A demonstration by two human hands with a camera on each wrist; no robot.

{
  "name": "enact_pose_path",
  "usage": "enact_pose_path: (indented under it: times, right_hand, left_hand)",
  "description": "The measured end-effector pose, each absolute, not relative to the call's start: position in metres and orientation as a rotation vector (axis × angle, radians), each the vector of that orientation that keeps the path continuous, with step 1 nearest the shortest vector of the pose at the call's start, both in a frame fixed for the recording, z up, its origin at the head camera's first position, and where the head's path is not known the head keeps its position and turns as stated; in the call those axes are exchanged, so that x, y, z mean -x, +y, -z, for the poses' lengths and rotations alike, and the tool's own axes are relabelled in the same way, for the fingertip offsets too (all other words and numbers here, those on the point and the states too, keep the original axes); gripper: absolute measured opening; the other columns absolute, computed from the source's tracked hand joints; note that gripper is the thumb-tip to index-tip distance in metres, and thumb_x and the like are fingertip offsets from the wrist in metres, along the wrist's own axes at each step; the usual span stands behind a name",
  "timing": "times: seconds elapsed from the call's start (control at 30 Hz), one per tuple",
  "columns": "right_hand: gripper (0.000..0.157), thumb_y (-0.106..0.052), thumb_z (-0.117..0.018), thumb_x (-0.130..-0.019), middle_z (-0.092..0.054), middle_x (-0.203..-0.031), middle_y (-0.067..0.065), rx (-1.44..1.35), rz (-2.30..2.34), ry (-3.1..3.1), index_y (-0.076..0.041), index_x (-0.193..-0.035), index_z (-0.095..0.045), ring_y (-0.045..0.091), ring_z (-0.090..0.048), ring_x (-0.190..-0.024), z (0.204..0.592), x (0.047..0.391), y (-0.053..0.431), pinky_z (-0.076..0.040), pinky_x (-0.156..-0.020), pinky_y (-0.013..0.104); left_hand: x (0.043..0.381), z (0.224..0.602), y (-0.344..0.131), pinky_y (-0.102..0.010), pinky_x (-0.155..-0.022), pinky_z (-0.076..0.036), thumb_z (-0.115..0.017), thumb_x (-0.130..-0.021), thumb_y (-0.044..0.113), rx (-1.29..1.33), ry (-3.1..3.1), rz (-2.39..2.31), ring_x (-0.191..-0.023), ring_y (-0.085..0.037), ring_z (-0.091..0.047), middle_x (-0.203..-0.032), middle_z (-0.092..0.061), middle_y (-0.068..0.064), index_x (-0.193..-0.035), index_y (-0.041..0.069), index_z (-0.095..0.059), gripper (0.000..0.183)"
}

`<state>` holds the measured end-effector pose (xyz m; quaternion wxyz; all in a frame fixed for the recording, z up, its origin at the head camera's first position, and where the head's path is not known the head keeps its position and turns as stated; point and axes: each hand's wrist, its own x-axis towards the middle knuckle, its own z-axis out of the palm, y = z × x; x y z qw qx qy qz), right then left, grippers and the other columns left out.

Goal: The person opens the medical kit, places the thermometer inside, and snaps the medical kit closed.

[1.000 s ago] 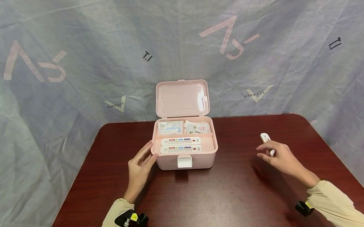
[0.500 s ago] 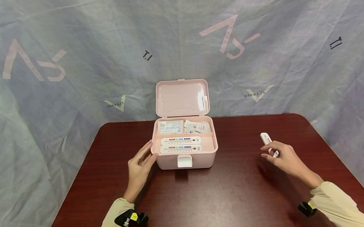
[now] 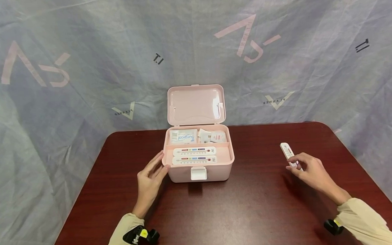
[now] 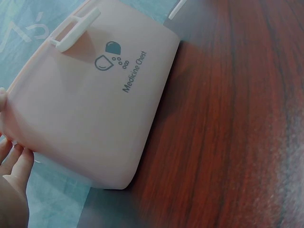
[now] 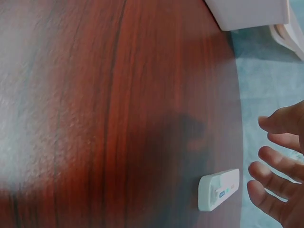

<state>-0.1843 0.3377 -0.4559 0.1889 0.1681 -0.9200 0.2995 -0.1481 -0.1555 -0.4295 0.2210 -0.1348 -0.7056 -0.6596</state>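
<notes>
A pink medicine chest (image 3: 179, 174) stands with its lid raised. My left hand (image 3: 148, 182) rests at its front left corner, thumb at the front rim and fingers against the left side; in the left wrist view these fingers (image 4: 21, 168) touch the wall. Two white thermometers with coloured bands lie side by side in the front compartment, a rear one (image 3: 195, 151) and a front one (image 3: 194, 159). A third white thermometer (image 3: 285, 148) lies on the table at right. Above its near end hovers my right hand (image 3: 312, 171), its fingers apart from it in the right wrist view.
Behind the divider, the chest holds a packet marked Surgical (image 3: 183, 136) at left and small white sachets (image 3: 214, 137) at right. A white latch (image 3: 198, 173) hangs at the chest's front. Grey cloth (image 3: 193, 39) hangs behind the dark red table (image 3: 244, 214).
My right hand has shifted slightly right and toward me, uncovering more of the loose thermometer. The left hand keeps its place on the chest.
</notes>
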Motion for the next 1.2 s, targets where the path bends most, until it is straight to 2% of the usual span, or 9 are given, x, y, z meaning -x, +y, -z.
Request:
enact_pose_path:
  times: [0.17, 0.37, 0.53, 0.7, 0.87, 1.03, 1.2]
  right_hand:
    - [0.025, -0.009, -0.082, -0.07, -0.054, -0.074, 0.003, -0.426, -0.802, -2.59, -0.005, -0.091, -0.069, 0.015, -0.046, -0.064, 0.459, 0.183, 0.343, -0.03, -0.052, 0.015]
    - [0.029, -0.017, -0.082, -0.071, -0.052, -0.072, 0.003, -0.322, -0.709, -2.618, -0.006, -0.094, -0.07, 0.014, -0.045, -0.064, 0.465, 0.182, 0.349, -0.03, -0.052, 0.021]
    - [0.036, -0.028, -0.082, -0.072, -0.057, -0.078, 0.004, -0.221, -0.678, -2.67, -0.007, -0.098, -0.069, 0.016, -0.049, -0.065, 0.469, 0.179, 0.352, -0.035, -0.05, 0.025]
    - [0.043, -0.035, -0.081, -0.073, -0.058, -0.08, 0.007, -0.145, -0.66, -2.731, -0.006, -0.1, -0.067, 0.016, -0.049, -0.066, 0.473, 0.177, 0.354, -0.036, -0.05, 0.027]
    - [0.046, -0.037, -0.081, -0.072, -0.058, -0.08, 0.008, -0.095, -0.657, -2.756, -0.005, -0.102, -0.066, 0.016, -0.048, -0.067, 0.479, 0.176, 0.354, -0.035, -0.05, 0.029]
    - [0.046, -0.038, -0.079, -0.075, -0.06, -0.082, 0.009, -0.01, -0.649, -2.769, -0.004, -0.102, -0.065, 0.022, -0.053, -0.068, 0.485, 0.174, 0.353, -0.035, -0.049, 0.03]
    - [0.044, -0.036, -0.079, -0.075, -0.06, -0.083, 0.011, 0.038, -0.642, -2.763, -0.004, -0.101, -0.065, 0.026, -0.055, -0.069, 0.489, 0.175, 0.353, -0.035, -0.047, 0.03]
  left_hand:
    - [0.147, 0.427, -0.156, -0.048, -0.092, -0.044, -0.066, -0.082, -0.011, 0.351, -1.965, 1.812, -0.123, -0.035, -0.048, -0.131, -0.05, -0.029, -0.124, -0.014, -0.054, 0.044]
    - [0.145, 0.427, -0.157, -0.047, -0.093, -0.044, -0.067, -0.083, -0.01, 0.338, -1.974, 1.811, -0.124, -0.036, -0.047, -0.131, -0.049, -0.029, -0.124, -0.014, -0.054, 0.044]
    - [0.145, 0.427, -0.157, -0.045, -0.093, -0.044, -0.066, -0.083, -0.009, 0.342, -1.972, 1.816, -0.124, -0.036, -0.046, -0.132, -0.049, -0.029, -0.125, -0.014, -0.053, 0.044]
    - [0.144, 0.428, -0.157, -0.046, -0.093, -0.044, -0.067, -0.083, -0.009, 0.343, -1.97, 1.811, -0.124, -0.035, -0.047, -0.132, -0.05, -0.028, -0.125, -0.013, -0.054, 0.044]
    - [0.146, 0.429, -0.156, -0.04, -0.092, -0.046, -0.066, -0.082, -0.012, 0.361, -1.957, 1.816, -0.122, -0.036, -0.048, -0.13, -0.05, -0.03, -0.124, -0.015, -0.054, 0.044]
    - [0.147, 0.429, -0.155, -0.031, -0.092, -0.048, -0.066, -0.082, -0.013, 0.373, -1.937, 1.829, -0.122, -0.037, -0.048, -0.13, -0.048, -0.033, -0.123, -0.017, -0.053, 0.043]
    - [0.148, 0.429, -0.155, -0.028, -0.091, -0.048, -0.066, -0.081, -0.013, 0.372, -1.932, 1.835, -0.122, -0.038, -0.047, -0.13, -0.049, -0.033, -0.123, -0.017, -0.053, 0.043]
